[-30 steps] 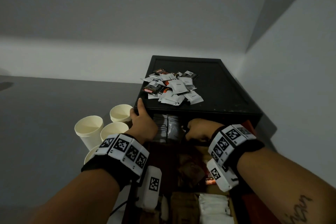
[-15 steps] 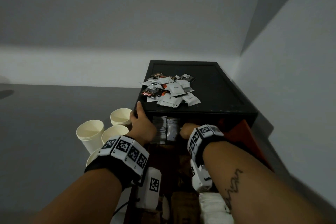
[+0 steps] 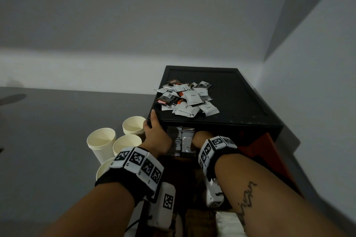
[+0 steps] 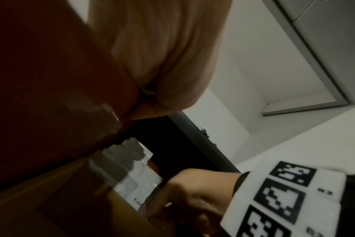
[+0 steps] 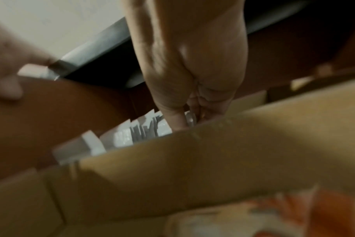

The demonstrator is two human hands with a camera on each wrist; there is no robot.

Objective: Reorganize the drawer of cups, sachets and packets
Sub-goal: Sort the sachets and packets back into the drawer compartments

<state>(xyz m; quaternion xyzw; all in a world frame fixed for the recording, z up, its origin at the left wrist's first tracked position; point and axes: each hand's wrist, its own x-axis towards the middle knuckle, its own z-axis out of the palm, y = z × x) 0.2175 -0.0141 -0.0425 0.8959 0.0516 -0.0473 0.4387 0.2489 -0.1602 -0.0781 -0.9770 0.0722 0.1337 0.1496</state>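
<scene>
A heap of white and dark sachets (image 3: 189,98) lies on the black cabinet top (image 3: 237,102). My left hand (image 3: 156,132) grips the top's front left corner, thumb on top and fingers curled round the edge. Below it the red-brown drawer (image 3: 264,150) stands pulled out. My right hand (image 3: 200,137) reaches under the top into the drawer's back. Its fingers (image 5: 178,118) are curled down among upright white sachets (image 5: 128,136) behind a cardboard divider (image 5: 213,160). The left wrist view shows those sachets (image 4: 140,181) beside the right hand (image 4: 182,200).
Several cream paper cups (image 3: 101,138) stand on the grey surface left of the cabinet. Brown packets (image 3: 198,221) and white packets (image 3: 229,225) fill the drawer's near end. An orange and white packet (image 5: 253,216) lies before the divider. A wall rises close on the right.
My right hand has pushed forward and left, deeper under the cabinet top into the upright sachets. The left hand has kept its hold on the corner.
</scene>
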